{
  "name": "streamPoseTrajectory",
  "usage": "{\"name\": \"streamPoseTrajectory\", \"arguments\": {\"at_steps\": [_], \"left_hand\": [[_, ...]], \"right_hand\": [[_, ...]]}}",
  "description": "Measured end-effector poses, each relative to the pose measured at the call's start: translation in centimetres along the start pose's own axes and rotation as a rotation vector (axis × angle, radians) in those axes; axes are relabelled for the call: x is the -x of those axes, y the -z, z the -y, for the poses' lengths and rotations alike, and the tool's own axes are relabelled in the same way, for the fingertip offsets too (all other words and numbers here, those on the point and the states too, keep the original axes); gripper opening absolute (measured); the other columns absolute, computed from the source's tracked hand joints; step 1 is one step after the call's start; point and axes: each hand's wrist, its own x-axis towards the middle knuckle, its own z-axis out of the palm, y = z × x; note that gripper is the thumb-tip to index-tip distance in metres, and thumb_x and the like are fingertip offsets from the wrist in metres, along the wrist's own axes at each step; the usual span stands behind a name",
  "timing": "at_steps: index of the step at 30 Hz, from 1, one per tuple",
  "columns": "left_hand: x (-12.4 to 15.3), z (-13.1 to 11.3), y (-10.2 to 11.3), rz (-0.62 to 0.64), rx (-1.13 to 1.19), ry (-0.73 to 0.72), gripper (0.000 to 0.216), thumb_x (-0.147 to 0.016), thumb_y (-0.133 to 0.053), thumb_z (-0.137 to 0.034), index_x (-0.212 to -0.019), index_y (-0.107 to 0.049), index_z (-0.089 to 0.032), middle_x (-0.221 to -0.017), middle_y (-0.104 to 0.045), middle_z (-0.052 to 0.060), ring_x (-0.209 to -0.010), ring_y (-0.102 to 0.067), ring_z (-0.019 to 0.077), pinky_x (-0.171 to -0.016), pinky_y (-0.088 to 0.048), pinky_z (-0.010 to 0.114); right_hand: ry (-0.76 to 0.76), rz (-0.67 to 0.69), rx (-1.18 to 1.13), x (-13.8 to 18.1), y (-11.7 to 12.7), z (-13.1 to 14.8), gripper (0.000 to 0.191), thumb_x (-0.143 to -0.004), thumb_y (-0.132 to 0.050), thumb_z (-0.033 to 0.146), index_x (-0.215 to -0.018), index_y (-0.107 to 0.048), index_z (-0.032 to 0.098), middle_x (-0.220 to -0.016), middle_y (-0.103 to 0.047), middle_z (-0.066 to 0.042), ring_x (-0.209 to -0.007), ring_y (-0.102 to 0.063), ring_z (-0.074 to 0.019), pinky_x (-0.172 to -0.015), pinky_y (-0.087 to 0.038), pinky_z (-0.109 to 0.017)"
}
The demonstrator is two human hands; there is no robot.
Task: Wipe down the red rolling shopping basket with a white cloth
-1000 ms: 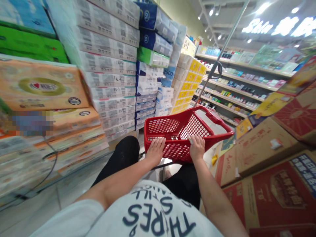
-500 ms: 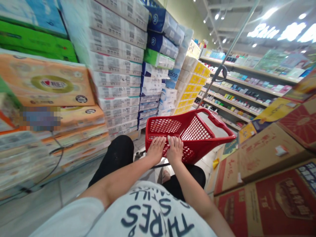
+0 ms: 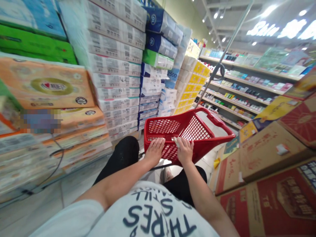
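Observation:
A red plastic shopping basket [image 3: 195, 148] with lattice sides stands tilted in front of my knees. Its inside looks bare where it shows. My left hand [image 3: 154, 152] lies over the near rim toward the left end, fingers bent across the edge. Farther right along the same rim is my right hand [image 3: 185, 150], its fingers likewise curled over the edge. Something small and pale shows by its thumb; I cannot make out what it is. The undersides of both hands are hidden.
Packs of tissue paper [image 3: 49, 82] and tall wrapped stacks [image 3: 116, 65] rise on the left. Cardboard cartons [image 3: 271, 151] crowd the right side. Behind the basket, a metal pole [image 3: 217, 65] slants upward before shelves [image 3: 237, 82] of small goods.
My right hand has slid to the right along the basket's rim, widening the gap between my hands. My left hand stays at about the same spot; the basket has barely shifted.

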Motion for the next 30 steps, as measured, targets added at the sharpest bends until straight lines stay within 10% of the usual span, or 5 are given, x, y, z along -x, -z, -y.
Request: {"name": "streamPoseTrajectory", "arguments": {"at_steps": [12,20,30], "left_hand": [[-1.3,-1.7,-0.5,0.014,0.051,-0.023,0.065,-0.087,-0.043,-0.026,-0.147,-0.026,-0.009,-0.150,-0.035,0.013,-0.138,-0.028,0.0283,-0.116,-0.018,0.044],[-1.6,-0.8,-0.9,0.007,0.025,-0.021,0.070,-0.085,-0.044,-0.021,-0.150,-0.020,-0.011,-0.149,-0.036,0.013,-0.139,-0.027,0.0262,-0.117,-0.017,0.043],[-1.2,-0.4,-0.5,-0.017,-0.009,0.023,0.067,-0.083,-0.040,-0.016,-0.147,-0.023,-0.005,-0.154,-0.025,0.015,-0.144,-0.015,0.0277,-0.117,-0.016,0.046]], "right_hand": [[-0.226,-0.033,0.082,-0.3,0.4,-2.1,0.038,-0.081,-0.046,0.011,-0.115,-0.061,0.021,-0.125,-0.057,-0.010,-0.126,-0.038,-0.0289,-0.108,-0.019,-0.053],[0.119,0.088,-0.083,-1.4,-1.5,2.4,0.050,-0.083,-0.044,0.006,-0.130,-0.054,0.020,-0.133,-0.052,-0.009,-0.130,-0.034,-0.0228,-0.108,-0.030,-0.040],[-0.016,0.023,-0.062,-1.4,-0.7,0.2,0.047,-0.083,-0.044,0.006,-0.125,-0.059,0.022,-0.128,-0.056,-0.009,-0.123,-0.041,-0.0235,-0.107,-0.028,-0.043]]}}
